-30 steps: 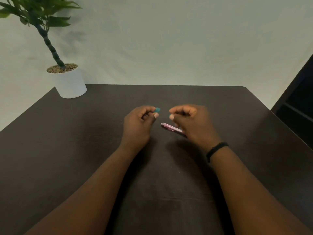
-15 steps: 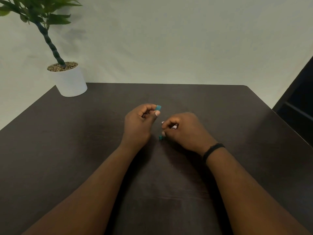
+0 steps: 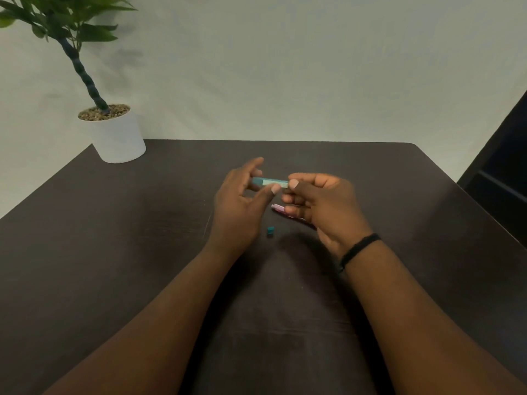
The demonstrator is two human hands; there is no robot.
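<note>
A teal pen (image 3: 269,182) with a pale label is held level above the dark table (image 3: 114,238), between both hands. My left hand (image 3: 238,208) holds its left end between thumb and fingers. My right hand (image 3: 320,205) pinches its right end with thumb and forefinger. A small teal cap (image 3: 270,230) lies on the table just below the hands. A pink pen (image 3: 281,210) lies on the table under my right hand, partly hidden by its fingers.
A white pot with a green plant (image 3: 115,135) stands at the table's back left corner. A dark piece of furniture (image 3: 502,172) is beyond the table's right edge. A pale wall lies behind.
My right hand set the small teal cap on the table, then rose to take the right end of the teal pen. The left hand loosened and now shows more of the pen.
</note>
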